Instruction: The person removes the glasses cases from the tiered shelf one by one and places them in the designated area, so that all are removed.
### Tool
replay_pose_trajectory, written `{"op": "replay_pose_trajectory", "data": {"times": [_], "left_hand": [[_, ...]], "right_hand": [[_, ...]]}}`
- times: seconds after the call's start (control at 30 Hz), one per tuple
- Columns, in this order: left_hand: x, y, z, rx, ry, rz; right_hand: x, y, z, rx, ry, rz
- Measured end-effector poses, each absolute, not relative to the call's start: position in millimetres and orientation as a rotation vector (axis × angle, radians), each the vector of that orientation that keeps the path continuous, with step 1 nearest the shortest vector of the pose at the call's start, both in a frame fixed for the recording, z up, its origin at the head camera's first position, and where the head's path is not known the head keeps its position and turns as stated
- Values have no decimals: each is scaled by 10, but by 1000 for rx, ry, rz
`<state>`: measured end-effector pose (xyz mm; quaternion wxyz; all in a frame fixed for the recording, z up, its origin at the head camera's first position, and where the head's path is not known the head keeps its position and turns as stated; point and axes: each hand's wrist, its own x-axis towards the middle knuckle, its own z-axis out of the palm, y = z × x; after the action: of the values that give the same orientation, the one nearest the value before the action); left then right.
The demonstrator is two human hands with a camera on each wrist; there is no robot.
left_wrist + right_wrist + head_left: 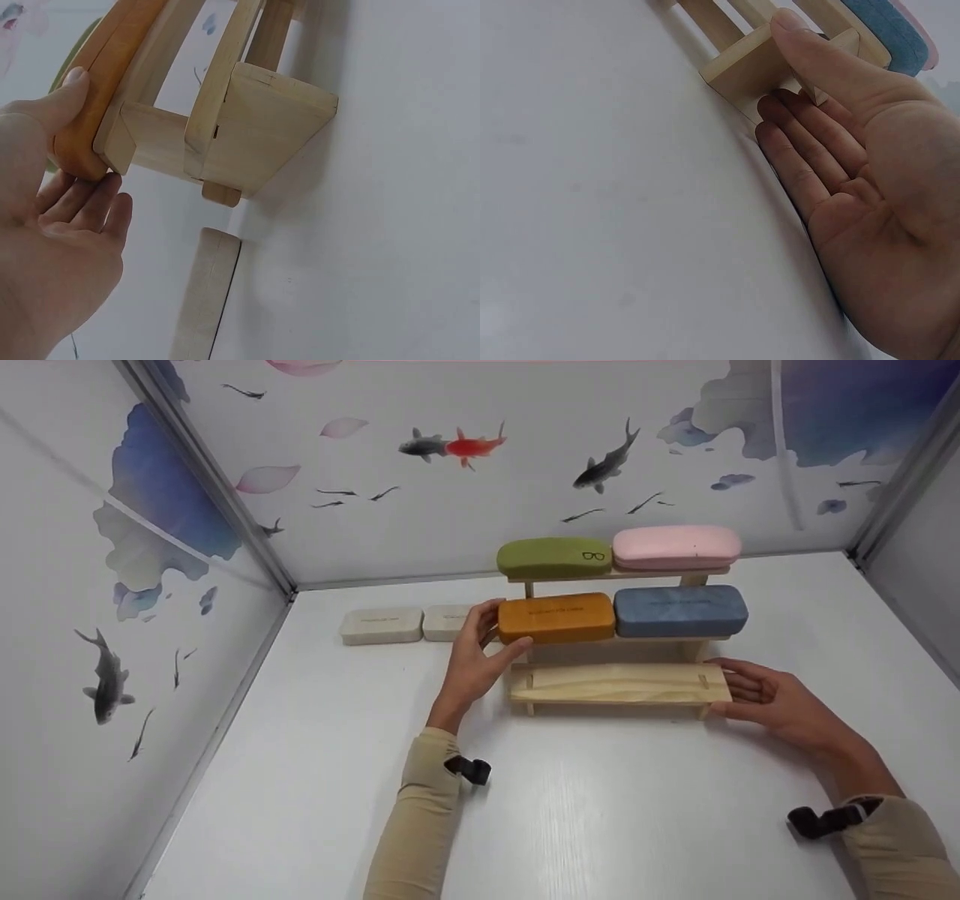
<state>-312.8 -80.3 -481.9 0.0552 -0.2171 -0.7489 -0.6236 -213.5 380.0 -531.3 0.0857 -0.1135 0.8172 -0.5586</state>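
Note:
A three-tier wooden rack [619, 684] stands on the white table. My left hand [478, 660] holds the left end of an orange glasses case [556, 619] on the middle tier, thumb in front and fingers behind. In the left wrist view, the thumb presses the orange case [101, 90] and the fingertips touch its end. Beside it lies a blue glasses case [681, 611]. My right hand [787, 709] grips the right end of the bottom tier; in the right wrist view, its thumb lies over the rack [754, 64] and its fingers reach the side panel.
On the top tier lie a green glasses case [553, 557] and a pink glasses case [676, 547]. Two whitish cases lie on the table left of the rack, one farther left [382, 626], the other case [446, 622] partly behind my left hand. Printed panels [525, 502] enclose the table.

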Motion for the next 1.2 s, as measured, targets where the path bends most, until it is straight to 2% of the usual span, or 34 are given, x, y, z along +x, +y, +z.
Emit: {"op": "replay_pose_trajectory", "data": {"times": [0.77,1.2], "left_hand": [[-3133,-935,-4828,-707,-2306,-1899],[-3178,-1210,-4731,-746,-2225,-1977]], "right_hand": [[-2106,3806,-5328,-378,2412,-1707],[-2126,3817,-5335,-401,2389,-1727]]}}
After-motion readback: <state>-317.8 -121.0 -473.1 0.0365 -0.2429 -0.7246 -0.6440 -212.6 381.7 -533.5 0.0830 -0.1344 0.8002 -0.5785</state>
